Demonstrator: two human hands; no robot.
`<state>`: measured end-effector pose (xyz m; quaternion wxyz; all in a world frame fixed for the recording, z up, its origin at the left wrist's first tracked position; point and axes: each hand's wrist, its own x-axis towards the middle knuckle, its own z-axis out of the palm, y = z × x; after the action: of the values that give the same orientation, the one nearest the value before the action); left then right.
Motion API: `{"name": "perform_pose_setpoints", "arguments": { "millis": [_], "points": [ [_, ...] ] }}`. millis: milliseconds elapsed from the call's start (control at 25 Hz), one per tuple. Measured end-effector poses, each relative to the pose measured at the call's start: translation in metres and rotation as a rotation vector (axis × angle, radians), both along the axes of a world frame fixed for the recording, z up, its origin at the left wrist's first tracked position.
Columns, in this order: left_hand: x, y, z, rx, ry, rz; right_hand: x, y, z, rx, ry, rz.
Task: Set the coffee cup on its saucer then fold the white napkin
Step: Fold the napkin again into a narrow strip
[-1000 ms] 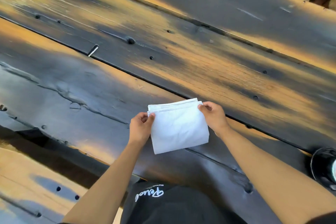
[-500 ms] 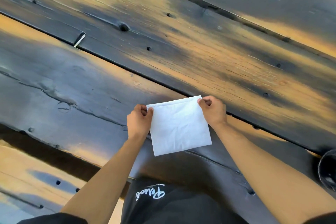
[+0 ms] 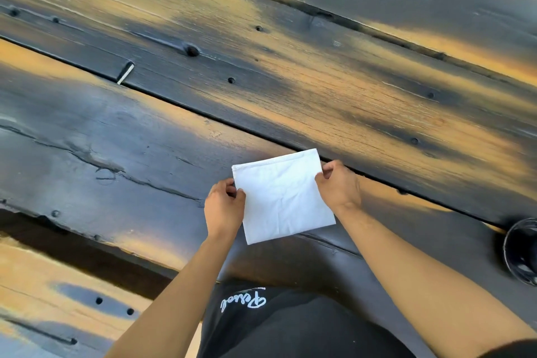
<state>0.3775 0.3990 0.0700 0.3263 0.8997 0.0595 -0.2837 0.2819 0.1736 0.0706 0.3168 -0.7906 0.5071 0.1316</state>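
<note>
While pinched: napkin [image 3: 283,196] between fingers [image 3: 236,193].

We see warm, low orange light raking in streaks across the dark plank table [image 3: 319,102], with cool bluish sheen left of the left hand [image 3: 225,208]. The white napkin [image 3: 283,198] reads bright, nearly overexposed. Far planks smear soft; edges bend with wide-angle distortion.
</note>
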Motion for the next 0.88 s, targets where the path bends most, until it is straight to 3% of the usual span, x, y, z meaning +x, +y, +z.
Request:
{"name": "perform_pose_setpoints", "arguments": {
  "millis": [320, 600, 760, 880],
  "points": [
    [-0.006, -0.046, 0.004, -0.076, 0.003, -0.251, -0.051, -0.016, -0.001, -0.019, -0.104, -0.286],
    [-0.009, -0.093, -0.014, -0.069, -0.137, -0.519, -0.075, -0.041, -0.02, -0.093, -0.247, -0.495],
    [-0.012, -0.095, -0.031, 0.03, -0.482, -0.698, -0.073, -0.025, -0.026, -0.384, -0.248, -0.396],
    [-0.008, -0.096, -0.045, 0.002, -0.692, -0.886, -0.046, -0.005, -0.029, -0.534, -0.483, -0.1]
  ]
}}
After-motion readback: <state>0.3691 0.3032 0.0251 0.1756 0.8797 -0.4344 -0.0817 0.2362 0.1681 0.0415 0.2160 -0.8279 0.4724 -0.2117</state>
